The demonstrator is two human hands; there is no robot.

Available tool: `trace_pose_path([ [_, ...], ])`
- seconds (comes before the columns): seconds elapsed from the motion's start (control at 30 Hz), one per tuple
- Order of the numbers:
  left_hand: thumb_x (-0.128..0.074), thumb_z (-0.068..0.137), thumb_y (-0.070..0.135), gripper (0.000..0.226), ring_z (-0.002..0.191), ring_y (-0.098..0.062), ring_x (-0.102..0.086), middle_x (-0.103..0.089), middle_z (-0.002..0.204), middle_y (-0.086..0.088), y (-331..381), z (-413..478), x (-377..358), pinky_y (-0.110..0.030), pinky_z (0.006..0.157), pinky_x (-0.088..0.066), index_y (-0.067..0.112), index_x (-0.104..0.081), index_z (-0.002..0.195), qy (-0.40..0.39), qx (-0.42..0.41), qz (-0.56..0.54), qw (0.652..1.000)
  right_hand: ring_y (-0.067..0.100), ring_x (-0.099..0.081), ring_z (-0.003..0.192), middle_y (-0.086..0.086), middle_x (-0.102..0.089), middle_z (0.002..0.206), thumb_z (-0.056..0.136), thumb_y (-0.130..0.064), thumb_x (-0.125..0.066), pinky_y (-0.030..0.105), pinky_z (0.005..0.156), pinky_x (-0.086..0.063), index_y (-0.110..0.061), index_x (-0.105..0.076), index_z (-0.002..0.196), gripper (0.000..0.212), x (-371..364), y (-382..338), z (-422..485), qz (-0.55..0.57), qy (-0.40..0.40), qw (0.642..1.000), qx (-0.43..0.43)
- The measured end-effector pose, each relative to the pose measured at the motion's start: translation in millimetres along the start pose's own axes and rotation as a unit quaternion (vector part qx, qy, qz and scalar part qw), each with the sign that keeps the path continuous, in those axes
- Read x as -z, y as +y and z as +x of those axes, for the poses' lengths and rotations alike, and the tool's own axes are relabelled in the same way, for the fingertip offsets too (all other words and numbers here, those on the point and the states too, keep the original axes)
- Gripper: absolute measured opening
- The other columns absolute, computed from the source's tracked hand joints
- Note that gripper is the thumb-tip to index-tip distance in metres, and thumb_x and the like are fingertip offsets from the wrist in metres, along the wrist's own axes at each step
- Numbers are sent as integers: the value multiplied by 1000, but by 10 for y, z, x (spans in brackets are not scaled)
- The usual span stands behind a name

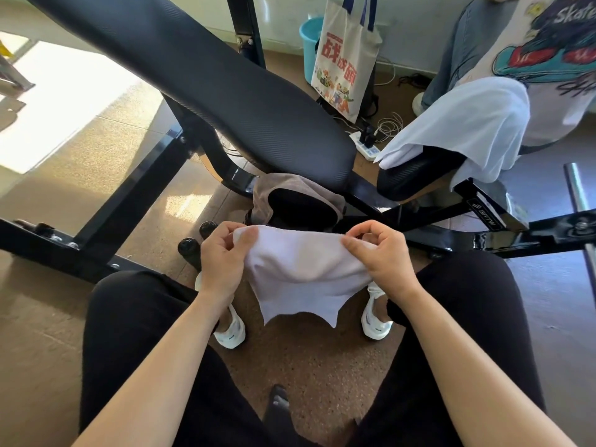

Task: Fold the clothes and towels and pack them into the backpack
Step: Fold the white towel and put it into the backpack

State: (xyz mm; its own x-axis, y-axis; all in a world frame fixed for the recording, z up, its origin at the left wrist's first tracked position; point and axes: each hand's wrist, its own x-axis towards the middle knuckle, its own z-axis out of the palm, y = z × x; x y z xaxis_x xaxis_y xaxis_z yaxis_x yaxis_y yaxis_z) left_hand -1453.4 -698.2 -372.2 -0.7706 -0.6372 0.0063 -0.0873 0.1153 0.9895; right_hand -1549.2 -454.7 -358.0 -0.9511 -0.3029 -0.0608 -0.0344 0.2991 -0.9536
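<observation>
The white towel [303, 272] hides the near rim of the backpack [300, 198]. The left grip [222, 259] and right grip [382, 256] pinch its top edge; the lower edge hangs free.

Two hands show, the left hand [222, 262] and the right hand [380, 256], with one towel [303, 272]. There is one backpack [290, 190]. Three other garments show: one white cloth [467, 124], one printed T-shirt [554, 69] and one pair of jeans [458, 50]. One surface [138, 185] has two pads, a long pad [193, 75] and a short pad [416, 175]. There are two shoes, a left shoe [230, 335] and a right shoe [375, 325]. There are two black knobs, an upper knob [208, 228] and a lower knob [187, 246]. There is one tote bag [348, 56], one bucket [308, 37] and one power strip [367, 148].
</observation>
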Motion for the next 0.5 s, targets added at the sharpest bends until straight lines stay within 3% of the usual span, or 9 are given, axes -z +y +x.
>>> trace_pose_path([
  [0.07, -70, 95, 18, 13, 74, -2, -62, -67, 76, 20, 51, -45, -56, -18, 65, -50, 27, -69, 86, -59, -34, 7, 998, 8, -38, 52, -2, -45, 57, 85, -24, -82, 19, 53, -34, -21, -72, 104, 22, -65, -60, -19, -10, -62, 998, 4],
  [0.13, -69, 95, 18, 11, 76, -3, -63, -68, 77, 21, 105, -83, -110, -14, 66, -49, 27, -71, 88, -131, -67, 15, 989, 5, -42, 54, -4, -47, 62, 82, -25, -85, 21, 56, -39, -24, -68, 121, 42, -146, -149, -5, -26, -107, 994, 14],
  [0.17, -69, 95, 19, 10, 77, -5, -64, -69, 79, 19, 131, -96, -133, -15, 67, -49, 26, -72, 89, -168, -81, 16, 982, 3, -50, 62, -7, -54, 72, 80, -28, -86, 22, 63, -46, -28, -64, 130, 54, -187, -192, 10, -41, -127, 991, 26],
  [0.23, -69, 95, 20, 9, 80, -11, -68, -73, 84, 12, 151, -98, -167, -20, 69, -52, 25, -76, 93, -227, -101, 7, 969, -1, -64, 97, -15, -65, 108, 78, -36, -86, 24, 87, -54, -36, -56, 140, 69, -254, -259, 44, -78, -175, 980, 49],
  [0.3, -70, 95, 21, 7, 83, -19, -70, -75, 88, 1, 150, -100, -195, -26, 72, -55, 22, -77, 96, -249, -102, -15, 963, 0, -63, 114, -14, -68, 121, 82, -34, -83, 26, 97, -54, -33, -62, 135, 57, -293, -319, 59, -93, -228, 967, 62],
  [0.4, -70, 93, 27, 8, 79, -17, -67, -72, 87, -1, 91, -105, -235, -22, 68, -53, 22, -72, 98, -239, -98, -17, 966, 7, -68, 81, 0, -74, 87, 90, -29, -77, 27, 72, -57, -21, -77, 105, 17, -325, -386, 39, -92, -249, 962, 66],
  [0.5, -73, 90, 36, 22, 72, -9, -61, -65, 83, 8, -20, -98, -219, -19, 60, -48, 21, -64, 103, -268, -84, -10, 960, 8, -60, 69, 11, -70, 78, 93, -26, -74, 26, 64, -49, -10, -76, 89, 16, -291, -417, 35, -74, -203, 973, 76],
])
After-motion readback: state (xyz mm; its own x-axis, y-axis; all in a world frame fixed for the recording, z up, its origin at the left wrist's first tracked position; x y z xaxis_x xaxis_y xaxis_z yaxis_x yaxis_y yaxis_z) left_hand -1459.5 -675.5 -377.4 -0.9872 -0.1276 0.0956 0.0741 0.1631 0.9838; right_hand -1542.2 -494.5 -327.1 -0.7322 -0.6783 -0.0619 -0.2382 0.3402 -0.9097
